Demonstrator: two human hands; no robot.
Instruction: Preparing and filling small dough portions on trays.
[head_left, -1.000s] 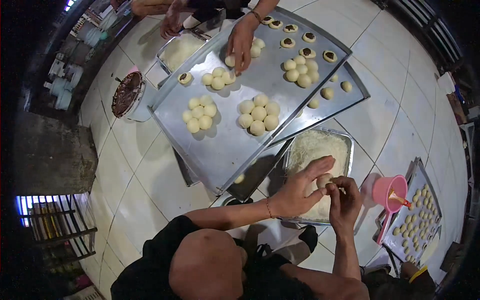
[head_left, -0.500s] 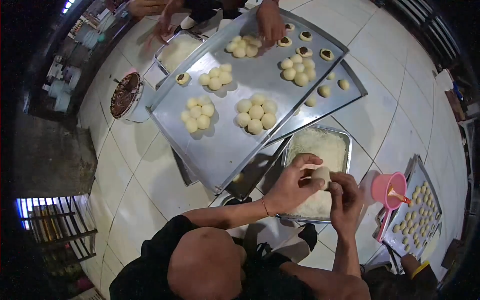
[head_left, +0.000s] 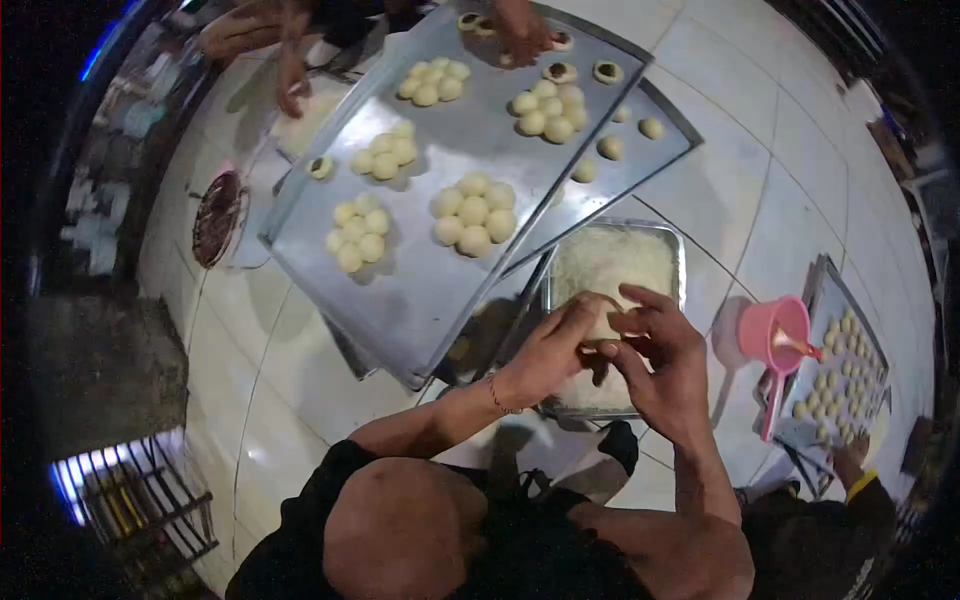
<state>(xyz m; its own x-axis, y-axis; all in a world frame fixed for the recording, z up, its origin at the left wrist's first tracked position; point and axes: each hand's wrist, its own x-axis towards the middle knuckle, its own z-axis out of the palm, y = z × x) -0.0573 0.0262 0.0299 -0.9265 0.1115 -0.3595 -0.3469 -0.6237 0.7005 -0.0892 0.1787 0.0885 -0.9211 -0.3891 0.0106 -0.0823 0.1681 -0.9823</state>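
Observation:
In front of me, a pale piece of dough (head_left: 603, 323) is held between my two hands. My left hand (head_left: 555, 350) is closed round its left side, fingers curled over the top. My right hand (head_left: 660, 365) grips the right side, thumb at the lower edge and some fingers raised. Part of the dough is hidden by my fingers. Below my hands sits a rectangular metal pan (head_left: 683, 262) with pale shredded topping (head_left: 615, 262). Beyond it, a large metal tray (head_left: 400, 260) carries clusters of round dough balls (head_left: 475, 212) and small discs with dark filling (head_left: 607, 72).
A co-worker's hand (head_left: 522, 35) touches the tray's far end; the other hand (head_left: 292, 92) is over another pan. A tub of dark filling (head_left: 218, 215) stands left. To the right are a pink dipper with a brush (head_left: 772, 335) and a tray of small dough pieces (head_left: 825, 395).
The whole view has shifted slightly. My fingers have moved round the dough, and my right hand's fingers are more spread. The co-worker's hands have also moved.

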